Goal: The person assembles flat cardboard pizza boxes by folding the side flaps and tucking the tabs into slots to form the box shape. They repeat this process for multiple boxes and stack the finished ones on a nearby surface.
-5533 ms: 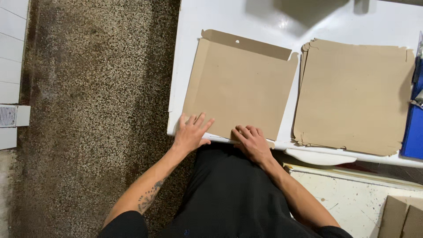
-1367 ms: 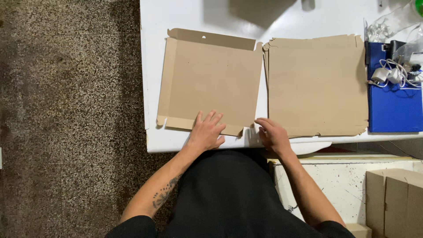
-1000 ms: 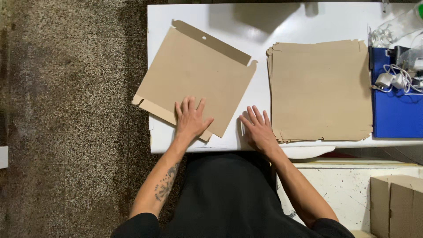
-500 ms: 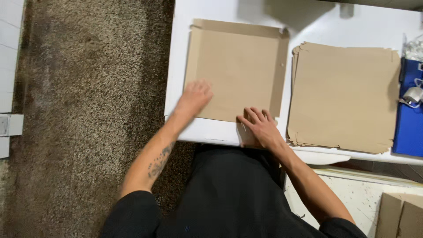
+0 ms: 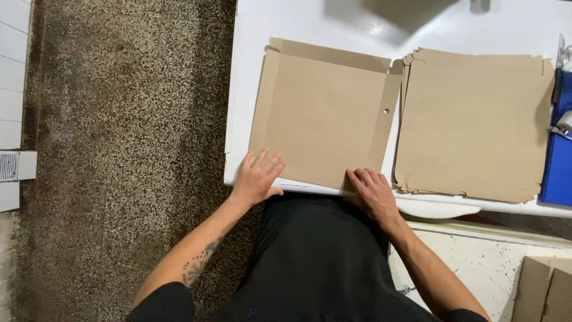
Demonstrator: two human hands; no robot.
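**Cardboard blank pinned flat at the table's near edge**

Brown cardboard, a flat box blank (image 5: 325, 116), is laid on the white table (image 5: 298, 24), its near edge lined up along the table's front rim. Narrow flaps are seen along the far side and the right side, the right one pierced by a small hole. The left hand (image 5: 257, 177) is spread open, fingers fanned, and pressed on the blank's near left corner. The right hand (image 5: 372, 191) is laid on the near right corner, fingers extended and close together, palm down. Nothing is pinched or lifted by either hand.

Just beside the blank, on the right, a stack of matching cardboard sheets (image 5: 473, 122) is seen, its left edge nearly touching the blank's right flap. At the table's far right a blue tray (image 5: 559, 170) is partly in view; its contents cannot be made out. Speckled floor (image 5: 125, 149) is spread out on the left.
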